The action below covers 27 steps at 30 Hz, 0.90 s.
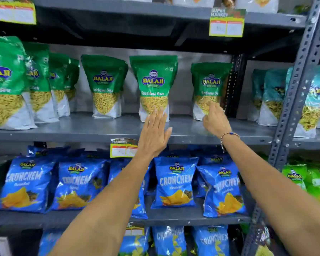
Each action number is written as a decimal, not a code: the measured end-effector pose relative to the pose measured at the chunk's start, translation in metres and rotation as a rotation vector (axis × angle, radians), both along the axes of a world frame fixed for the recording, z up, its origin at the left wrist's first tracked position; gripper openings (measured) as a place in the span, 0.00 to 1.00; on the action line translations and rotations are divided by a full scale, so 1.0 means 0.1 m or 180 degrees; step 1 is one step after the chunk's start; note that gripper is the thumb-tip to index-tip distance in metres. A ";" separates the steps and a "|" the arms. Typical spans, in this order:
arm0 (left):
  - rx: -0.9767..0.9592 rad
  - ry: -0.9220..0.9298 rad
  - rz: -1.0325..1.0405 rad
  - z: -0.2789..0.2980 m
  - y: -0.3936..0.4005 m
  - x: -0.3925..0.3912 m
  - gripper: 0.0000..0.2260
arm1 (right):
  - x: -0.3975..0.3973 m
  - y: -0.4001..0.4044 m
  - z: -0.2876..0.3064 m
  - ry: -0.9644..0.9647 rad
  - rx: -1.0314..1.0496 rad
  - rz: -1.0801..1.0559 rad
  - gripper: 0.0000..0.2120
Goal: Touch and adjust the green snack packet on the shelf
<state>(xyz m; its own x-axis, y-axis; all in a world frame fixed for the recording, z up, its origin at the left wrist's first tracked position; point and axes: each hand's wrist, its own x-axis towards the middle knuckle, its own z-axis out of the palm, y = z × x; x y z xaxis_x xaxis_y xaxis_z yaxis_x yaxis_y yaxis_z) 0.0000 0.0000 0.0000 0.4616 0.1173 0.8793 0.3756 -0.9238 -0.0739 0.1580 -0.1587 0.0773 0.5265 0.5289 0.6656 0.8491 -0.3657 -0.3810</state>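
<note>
- Fingers (156, 115) on the left hand (152, 134) are straight and pretty much together, tips laid flat against the bottom of the middle Ratlami Sev pouch (153, 84); thumb sticks out toward 3 o'clock. Right hand (213, 119) has its fingers bent onto the lower front of the right Ratlami Sev pouch (210, 84), but can't tell if it's actually pinching the plastic or just touching it.
- Grey metal rack (292, 100) is the biggest thing here, its slotted upright running up the 3 o'clock side.
- Middle shelf (85, 126) carries both pouches, standing upright and apart from each other, around 12 to 1 o'clock of centre.
- More green sev pouches (6, 80) crowd the 9 o'clock end, plus one alone (104, 85) just left of the middle pouch.
- Blue Crunchem bags (174, 182) fill the shelf below, under both forearms, around 6 o'clock.
- Yellow price tag (123, 147) hangs off the shelf edge beside the left wrist.
- Beaded bracelet (228, 135) sits on the right wrist.
</note>
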 end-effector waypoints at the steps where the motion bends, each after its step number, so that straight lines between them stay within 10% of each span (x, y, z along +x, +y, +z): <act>1: -0.0022 0.0047 0.0053 -0.07 -0.04 0.05 0.26 | 0.11 -0.02 -0.01 0.0050 0.0001 -0.0021 0.22; 27: 0.0860 -0.0727 0.0740 -0.43 0.13 0.38 0.21 | 1.39 1.01 0.25 0.1410 0.0087 -0.0230 0.55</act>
<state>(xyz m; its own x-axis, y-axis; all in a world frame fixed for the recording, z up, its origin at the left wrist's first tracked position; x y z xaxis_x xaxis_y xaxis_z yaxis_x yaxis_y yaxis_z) 0.0378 0.0133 -0.0429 0.2399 -0.0534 0.9693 0.6064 -0.7715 -0.1925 0.2972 -0.0581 0.1022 0.7987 0.4658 0.3810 0.5747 -0.4027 -0.7124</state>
